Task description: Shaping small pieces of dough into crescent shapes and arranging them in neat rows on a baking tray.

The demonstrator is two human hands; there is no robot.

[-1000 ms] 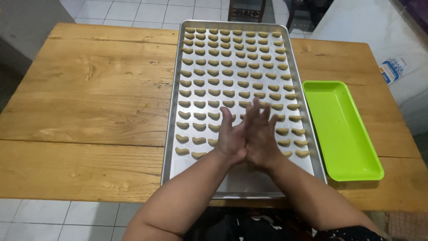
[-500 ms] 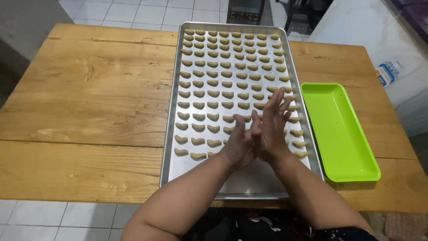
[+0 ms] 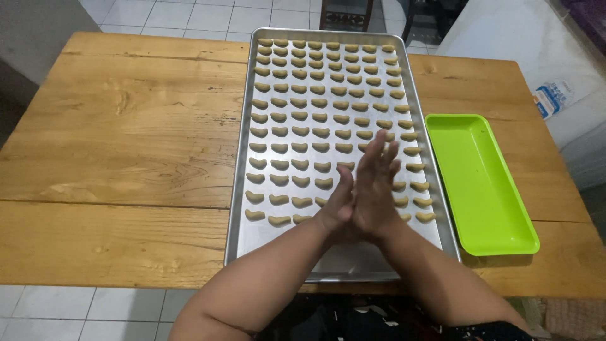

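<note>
My left hand (image 3: 336, 205) and my right hand (image 3: 377, 180) are pressed palm to palm, fingers straight and pointing away from me. They hover over the near right part of a long metal baking tray (image 3: 353, 257). Whatever may lie between the palms is hidden. Rows of small crescent-shaped dough pieces (image 3: 300, 131) fill the tray from its far end down to just below my hands. The nearest strip of the tray holds no pieces.
The tray lies lengthwise on a wooden plank table (image 3: 126, 145). An empty bright green rectangular tray (image 3: 483, 183) lies just to the right of it. A white counter with a blue-and-white packet (image 3: 550, 98) stands at the far right. Tiled floor shows beyond the table.
My palms have slid against each other. The right hand has pushed forward and a little to the right, its fingers reaching further up the tray; the left has dropped back.
</note>
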